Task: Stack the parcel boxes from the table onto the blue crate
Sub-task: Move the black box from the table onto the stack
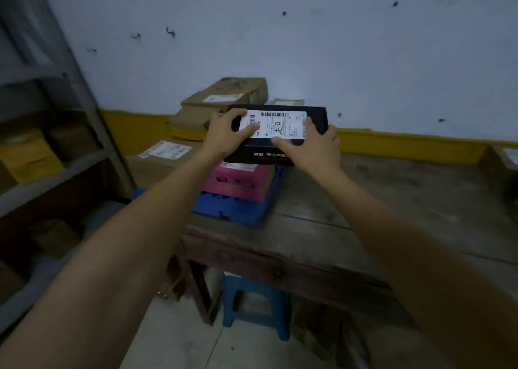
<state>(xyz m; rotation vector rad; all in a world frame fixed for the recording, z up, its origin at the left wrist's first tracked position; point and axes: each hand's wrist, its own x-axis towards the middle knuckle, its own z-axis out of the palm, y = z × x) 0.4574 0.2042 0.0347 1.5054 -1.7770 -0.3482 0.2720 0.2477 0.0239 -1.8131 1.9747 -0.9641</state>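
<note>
A black parcel box (pixel 315 113) with a white shipping label sits over a pink box (pixel 238 181), which lies on the blue crate (pixel 241 209) at the left end of the wooden table (pixel 364 200). My left hand (pixel 227 133) grips the black box's left end, thumb on the label. At the box's right front corner, my right hand (pixel 311 144) holds it. Whether the black box rests on the pink box or hovers just above it, I cannot tell.
Brown cardboard parcels (pixel 224 99) are piled behind the crate, one flat brown box (pixel 159 158) to its left. A metal shelf rack (pixel 42 144) with boxes stands at left. Another box (pixel 504 161) sits at the table's right edge. A blue stool (pixel 255 304) stands under the table.
</note>
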